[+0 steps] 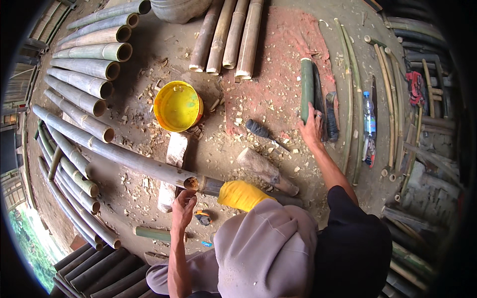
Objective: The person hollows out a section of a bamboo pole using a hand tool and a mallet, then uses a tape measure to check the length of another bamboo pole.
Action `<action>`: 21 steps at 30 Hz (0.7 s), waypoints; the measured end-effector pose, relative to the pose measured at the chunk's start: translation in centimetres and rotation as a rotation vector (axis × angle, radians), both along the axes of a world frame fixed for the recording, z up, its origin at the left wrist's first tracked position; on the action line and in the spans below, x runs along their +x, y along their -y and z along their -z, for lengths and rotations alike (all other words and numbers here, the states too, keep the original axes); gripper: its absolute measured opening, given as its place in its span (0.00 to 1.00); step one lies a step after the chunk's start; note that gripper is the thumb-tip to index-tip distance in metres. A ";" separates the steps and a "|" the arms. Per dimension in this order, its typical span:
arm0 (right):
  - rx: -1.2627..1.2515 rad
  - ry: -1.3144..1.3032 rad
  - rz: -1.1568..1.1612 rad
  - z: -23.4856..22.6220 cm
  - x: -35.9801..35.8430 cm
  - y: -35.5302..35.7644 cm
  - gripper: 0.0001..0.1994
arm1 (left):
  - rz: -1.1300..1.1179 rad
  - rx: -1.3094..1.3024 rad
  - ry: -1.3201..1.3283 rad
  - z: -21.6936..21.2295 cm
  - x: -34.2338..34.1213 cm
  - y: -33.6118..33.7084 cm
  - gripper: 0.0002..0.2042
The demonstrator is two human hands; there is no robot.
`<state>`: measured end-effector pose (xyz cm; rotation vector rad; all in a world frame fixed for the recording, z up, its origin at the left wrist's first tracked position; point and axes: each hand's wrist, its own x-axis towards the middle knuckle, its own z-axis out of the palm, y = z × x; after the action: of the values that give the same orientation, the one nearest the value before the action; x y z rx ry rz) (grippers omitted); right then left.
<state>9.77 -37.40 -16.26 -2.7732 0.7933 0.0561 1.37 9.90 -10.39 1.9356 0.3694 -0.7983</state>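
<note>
Green bamboo makes up one tube [306, 84], lying on the red sheet [278, 44], its near end clasped by the right hand [311, 126]. One left hand [183, 206] has its fingers drawn in beside the open end of one long bamboo pole [134, 160]; whether they grip it, I cannot tell. That pole lies across one pale wooden block [178, 148]. Eight poles [87, 67] form a row at upper left, and four more [232, 37] lie side by side at the top. I count one yellow bucket [179, 107], one thick log piece [268, 171], one tape measure [202, 217] and one bottle [369, 116] with a blue cap. One tool with a black-wrapped handle [257, 128] lies between bucket and tube. Pale chips litter the brown floor [112, 208]. Around the room, more bamboo is piled along the right side, while greenery [32, 243] shows through an opening at lower left.
</note>
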 end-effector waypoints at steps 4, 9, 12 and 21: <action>0.062 0.177 -0.055 1.6 0.9 1.8 0.33 | 0.112 0.046 0.081 -1.6 1.9 -1.4 0.13; 0.122 0.378 -0.372 -1.4 0.1 -4.6 0.25 | 0.224 0.261 0.241 -4.3 4.7 -6.3 0.13; 0.369 0.056 -0.481 -3.7 -4.9 -10.0 0.17 | 0.207 0.394 0.243 -5.1 5.4 -9.7 0.13; 0.370 -0.486 -0.741 -4.4 -20.1 -8.7 0.16 | 0.302 0.334 0.219 -4.5 -0.2 -12.6 0.13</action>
<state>-10.31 -28.74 -11.83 -2.5421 -0.1981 0.9279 1.21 22.46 -5.89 2.4059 0.0786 -0.7387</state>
